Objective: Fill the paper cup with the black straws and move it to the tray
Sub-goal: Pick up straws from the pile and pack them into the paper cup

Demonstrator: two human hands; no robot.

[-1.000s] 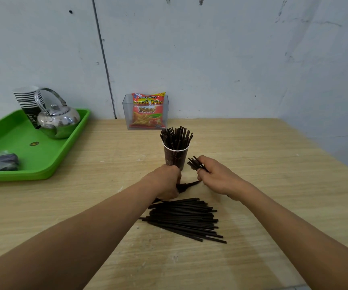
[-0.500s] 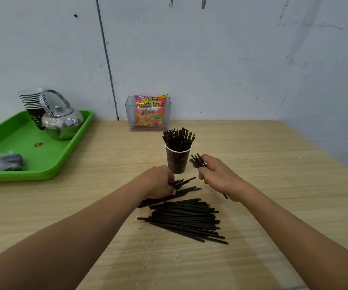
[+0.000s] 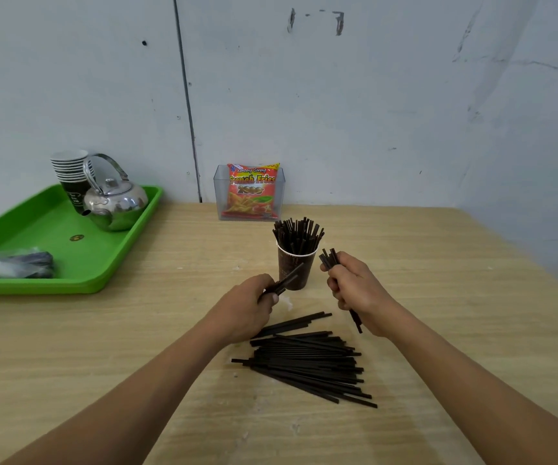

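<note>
Paper cup (image 3: 304,271) upright on the table (image 3: 455,297), mid-table, well apart from the green tray (image 3: 46,226) at far left. It is packed with black straws (image 3: 299,234): long axis near vertical, tops fanning out slightly above the rim.

Left hand (image 3: 242,308) sits just in front-left of the cup. Thumb and fingers pinch a few straws (image 3: 287,280), which point up and right and cross the cup's front wall. Exact count unreadable, lower ends hidden in the hand.

Right hand (image 3: 354,286) is just right of the cup, fingers curled round a small bundle (image 3: 328,257). Top ends stick out above the fist, tilted up-left toward the cup; one lower end pokes out below the palm. Can't tell whether the bundle touches the cup.

Loose pile (image 3: 308,359) lies flat on the table between the forearms, near side of the cup. Long axis roughly left-right, nearest straws slanting down to the right. A few (image 3: 294,323) at the far edge angle up-right, left ends hidden under the left hand.

On the tray: steel kettle (image 3: 116,203), a stack of paper cups (image 3: 69,169) behind it and partly covered by its handle, a small round thing I can't identify, and a blurred plastic bag (image 3: 9,263) cut off by the left frame edge.

Clear box (image 3: 281,193) stands against the wall behind the cup, with a snack packet (image 3: 252,189) in it.
</note>
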